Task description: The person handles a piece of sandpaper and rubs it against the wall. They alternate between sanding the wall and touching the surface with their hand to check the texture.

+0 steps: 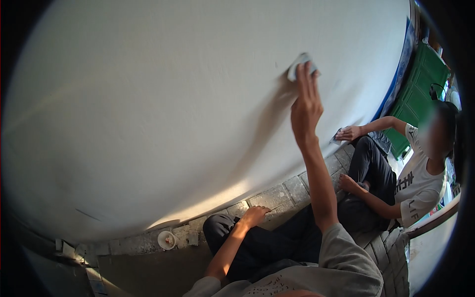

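Raised high against the white wall (148,109), my right hand (308,106) presses a small pale piece of sandpaper (295,70) flat to the surface. Its fingers are stretched over the sheet and partly cover it; the fingertips are slightly blurred. My left hand (256,216) rests by my bent knee (217,226), low in front of the wall. Its fingers are loosely extended, and I see nothing held in them.
To the right a co-worker (420,183) sits close by, one hand (350,133) holding a dark sheet to the wall. Stone paving blocks (272,196) line the wall's foot. A small white cup (167,240) stands at lower left. A green door (420,94) is behind the co-worker.
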